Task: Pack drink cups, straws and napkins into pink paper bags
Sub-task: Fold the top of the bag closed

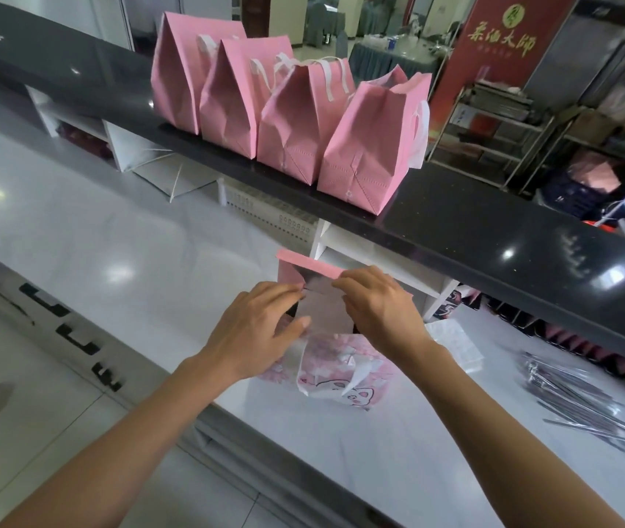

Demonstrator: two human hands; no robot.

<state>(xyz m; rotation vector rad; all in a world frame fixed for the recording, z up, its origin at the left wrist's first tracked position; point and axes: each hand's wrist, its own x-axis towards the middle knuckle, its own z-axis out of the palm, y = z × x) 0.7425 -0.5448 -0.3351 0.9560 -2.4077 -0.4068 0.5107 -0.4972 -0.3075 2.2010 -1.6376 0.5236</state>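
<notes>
**Fifth bag being opened while four stand finished**

While both hands work at the mouth of one bag, the white tabletop (120, 238) serves as the packing surface, low and near the body so the work sits within easy reach. Above it runs a dark raised ledge (494, 238), and four pink paper bags (295, 120) stand there in a row, touching side by side, tops folded shut; I judge them to be packed and set up there to keep the working surface free.

The bag in hand (345, 369), pink with a cartoon print and white handles, stands at the tabletop's near edge, just below the ledge. Its far rim rises as a pink strip behind the fingers, so the mouth appears to be spread open or its top squared for folding; which, I cannot tell. Whether it holds a cup is hidden.

The left hand (255, 331) pinches the near left part of the rim, fingers curled on the paper. The right hand (381, 308) has its grip closed on the far right part, pulling against the left so the opening holds its shape.

To the right lies a loose heap of wrapped straws (577, 398), well apart from the bag yet reachable by the right hand. Between them sits a small white napkin pack (455, 342), just beside the bag, probably staged for the next insertion.
</notes>
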